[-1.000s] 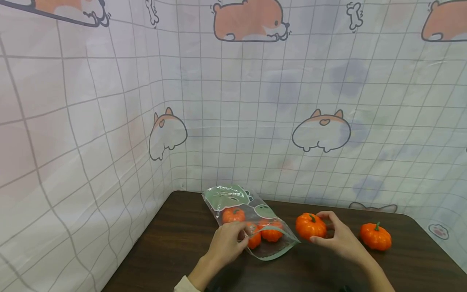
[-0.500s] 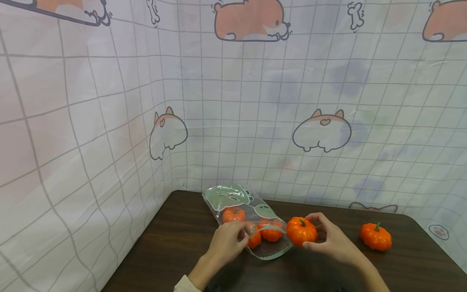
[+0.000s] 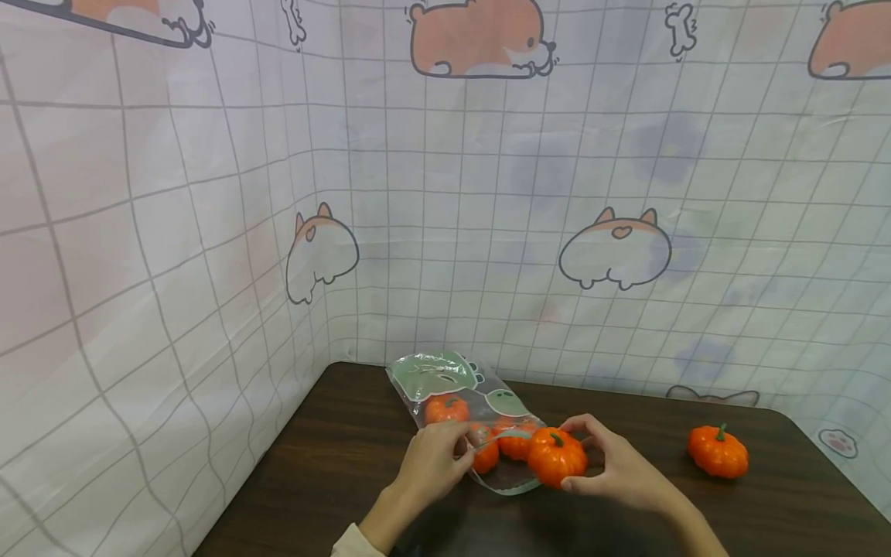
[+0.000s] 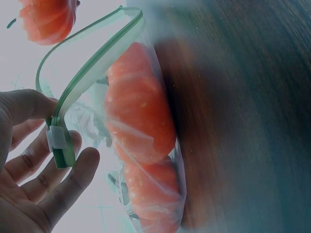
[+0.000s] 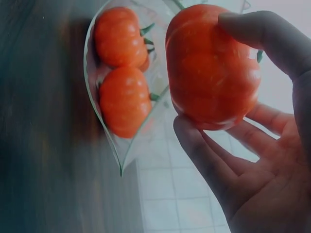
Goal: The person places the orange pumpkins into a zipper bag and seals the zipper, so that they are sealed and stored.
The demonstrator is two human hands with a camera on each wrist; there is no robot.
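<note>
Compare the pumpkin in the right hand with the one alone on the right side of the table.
The held pumpkin is gripped by the right hand, above the table; the lone pumpkin rests on it, untouched. The held pumpkin is just outside the open mouth of the zip bag; the lone pumpkin sits farther right, apart from the bag. Both are orange, ribbed and green-stemmed.
</note>
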